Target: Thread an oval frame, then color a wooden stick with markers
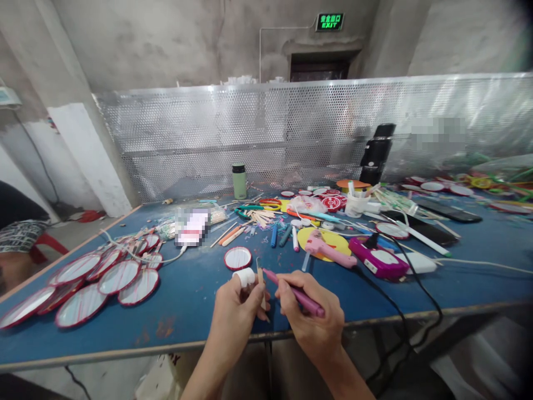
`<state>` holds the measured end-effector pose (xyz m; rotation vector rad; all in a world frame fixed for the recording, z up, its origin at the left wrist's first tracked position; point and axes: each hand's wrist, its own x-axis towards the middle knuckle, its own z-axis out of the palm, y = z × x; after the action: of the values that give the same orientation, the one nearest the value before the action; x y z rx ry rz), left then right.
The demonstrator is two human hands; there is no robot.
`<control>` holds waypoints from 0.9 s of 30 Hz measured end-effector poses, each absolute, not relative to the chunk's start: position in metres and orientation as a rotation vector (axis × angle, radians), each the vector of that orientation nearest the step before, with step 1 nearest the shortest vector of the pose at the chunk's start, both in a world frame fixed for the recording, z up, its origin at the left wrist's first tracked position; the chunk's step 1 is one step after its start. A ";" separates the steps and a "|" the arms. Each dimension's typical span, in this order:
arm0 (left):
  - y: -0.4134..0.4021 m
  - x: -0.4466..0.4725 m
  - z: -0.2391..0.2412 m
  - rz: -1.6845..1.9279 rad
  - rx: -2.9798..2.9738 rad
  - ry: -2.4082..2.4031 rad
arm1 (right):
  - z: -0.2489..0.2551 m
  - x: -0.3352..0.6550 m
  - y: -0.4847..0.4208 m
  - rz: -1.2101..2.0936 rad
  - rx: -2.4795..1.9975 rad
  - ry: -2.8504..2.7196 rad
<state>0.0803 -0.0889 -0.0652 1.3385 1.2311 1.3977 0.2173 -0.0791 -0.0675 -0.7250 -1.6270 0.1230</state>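
Observation:
My left hand (241, 303) is closed on a flat wooden stick (261, 286), held upright between thumb and fingers near the table's front edge. A white band (244, 276) wraps one of its fingers. My right hand (312, 311) grips a pink-purple marker (306, 300), tip pointing left toward the stick's upper part. Whether the tip touches the wood I cannot tell. Just beyond my hands lies a small round white disc with a red rim (237, 258). Larger red-rimmed discs (119, 276) overlap in a pile at the left.
A pink glue gun (328, 249) rests on a yellow disc, beside a purple device (377, 260) with black cables. Markers, sticks and scissors (254, 211) litter the middle. A lit phone (194, 226), green bottle (239, 182) and black object (376, 154) stand farther back. Perforated metal panels (208, 139) border the table.

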 end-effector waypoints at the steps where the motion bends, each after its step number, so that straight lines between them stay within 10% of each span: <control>1: -0.089 0.080 -0.065 1.398 1.340 1.232 | -0.067 0.217 -0.079 0.125 -0.717 -1.629; 27: -0.088 0.081 -0.067 1.394 1.347 1.234 | -0.065 0.217 -0.080 0.104 -0.727 -1.615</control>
<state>0.0806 -0.0883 -0.0668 1.3473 1.2344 1.3939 0.2166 -0.0796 -0.0648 -0.7272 -1.6146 0.1041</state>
